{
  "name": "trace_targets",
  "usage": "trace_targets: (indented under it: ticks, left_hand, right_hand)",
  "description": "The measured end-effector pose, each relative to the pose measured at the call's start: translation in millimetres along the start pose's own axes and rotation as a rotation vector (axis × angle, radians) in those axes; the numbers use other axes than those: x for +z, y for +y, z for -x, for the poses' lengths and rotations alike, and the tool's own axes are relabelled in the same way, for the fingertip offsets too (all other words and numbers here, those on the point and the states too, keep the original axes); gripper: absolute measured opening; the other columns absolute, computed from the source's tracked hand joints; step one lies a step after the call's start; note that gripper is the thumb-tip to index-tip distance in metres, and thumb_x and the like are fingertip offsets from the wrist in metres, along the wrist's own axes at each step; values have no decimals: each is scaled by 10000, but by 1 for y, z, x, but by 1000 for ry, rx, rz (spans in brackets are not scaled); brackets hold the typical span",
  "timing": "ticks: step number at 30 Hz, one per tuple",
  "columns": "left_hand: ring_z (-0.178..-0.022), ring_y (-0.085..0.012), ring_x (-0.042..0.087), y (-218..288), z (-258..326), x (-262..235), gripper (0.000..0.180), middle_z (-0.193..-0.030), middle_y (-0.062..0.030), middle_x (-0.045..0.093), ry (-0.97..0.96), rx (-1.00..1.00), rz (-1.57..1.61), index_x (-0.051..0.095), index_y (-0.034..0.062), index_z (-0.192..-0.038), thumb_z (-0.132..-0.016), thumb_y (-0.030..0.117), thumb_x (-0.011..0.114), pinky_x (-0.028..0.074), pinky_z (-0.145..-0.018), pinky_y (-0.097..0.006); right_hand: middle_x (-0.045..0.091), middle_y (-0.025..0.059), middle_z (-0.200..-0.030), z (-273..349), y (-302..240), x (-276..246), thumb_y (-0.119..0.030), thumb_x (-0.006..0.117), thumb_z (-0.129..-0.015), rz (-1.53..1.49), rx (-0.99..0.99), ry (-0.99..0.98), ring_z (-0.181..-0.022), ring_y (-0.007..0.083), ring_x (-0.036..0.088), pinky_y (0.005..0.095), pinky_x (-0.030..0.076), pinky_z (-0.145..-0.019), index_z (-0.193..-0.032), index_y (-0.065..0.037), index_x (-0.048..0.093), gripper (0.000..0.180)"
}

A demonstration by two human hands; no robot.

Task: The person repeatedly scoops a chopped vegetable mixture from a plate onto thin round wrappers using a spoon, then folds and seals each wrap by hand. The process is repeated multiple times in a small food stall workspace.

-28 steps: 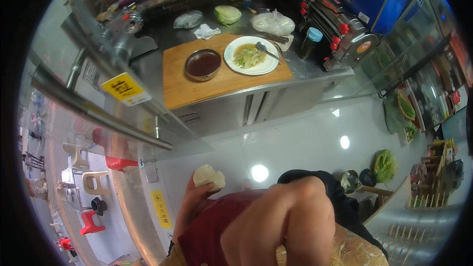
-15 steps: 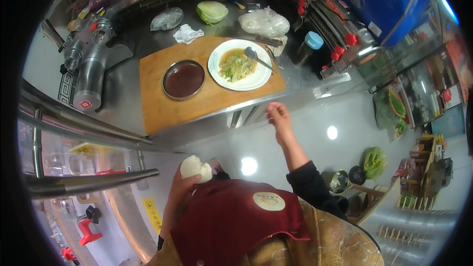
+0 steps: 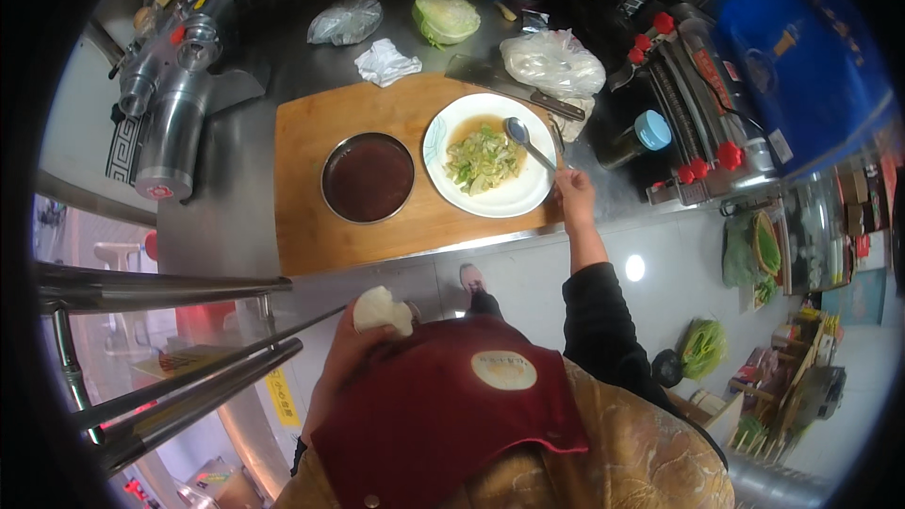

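Note:
My left hand point(image 3: 351, 351) is held close to my chest and grips a white steamed bun point(image 3: 381, 309). My right hand point(image 3: 573, 192) reaches out to the counter edge, its fingers at the handle end of a metal spoon point(image 3: 526, 141). The spoon's bowl lies in a white plate point(image 3: 528, 198) of chopped green vegetables in brownish sauce. The plate stands on a wooden cutting board point(image 3: 311, 132), next to a round metal bowl point(image 3: 368, 177) of dark sauce. Whether my fingers close on the spoon handle is unclear.
Behind the board lie a cleaver point(image 3: 500, 83), a half cabbage point(image 3: 445, 17), clear plastic bags point(image 3: 551, 61) and a crumpled tissue point(image 3: 385, 61). A metal grinder point(image 3: 168, 94) stands at the left. A machine with red knobs point(image 3: 702, 85) sits right of a blue-capped bottle point(image 3: 633, 137). Steel rails point(image 3: 170, 386) cross the lower left.
The view has moved closer over the counter. My right arm has stretched out from my body to the plate's spoon handle. The left hand keeps the bun.

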State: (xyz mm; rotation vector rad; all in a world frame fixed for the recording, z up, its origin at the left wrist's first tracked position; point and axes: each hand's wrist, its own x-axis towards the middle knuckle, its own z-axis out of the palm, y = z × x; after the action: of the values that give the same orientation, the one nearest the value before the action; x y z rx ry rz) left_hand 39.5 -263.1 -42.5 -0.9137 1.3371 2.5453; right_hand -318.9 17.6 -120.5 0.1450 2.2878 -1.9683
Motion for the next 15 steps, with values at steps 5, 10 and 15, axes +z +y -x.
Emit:
trace_targets:
  ticks: [5,10,15]
  left_hand:
    - [-1105,-245,583,6,-19,50,616,-1188,-134,577,148,87,121,413,22,-1336,-774,-5,662,492,-933,-355]
    - [-1136,-240,563,5,-48,108,604,-1214,-131,561,161,76,112,408,29,-1346,-789,-24,637,464,-974,-352]
    - [-1115,-229,575,0,-67,153,614,-1205,-117,571,140,127,168,408,39,-1351,-785,-42,632,469,-963,-344]
  right_hand:
    - [575,-8,-724,-26,-54,-13,-92,613,-924,81,-305,-104,-597,58,502,193,390,-527,-927,-15,619,77]
    - [629,65,-787,-50,-110,2,-88,635,-892,368,-559,-320,-665,125,581,252,465,-621,-955,8,660,117]
    - [662,159,-913,-60,-117,18,-110,621,-897,425,-590,-431,-772,317,646,347,509,-686,-950,1,657,128]
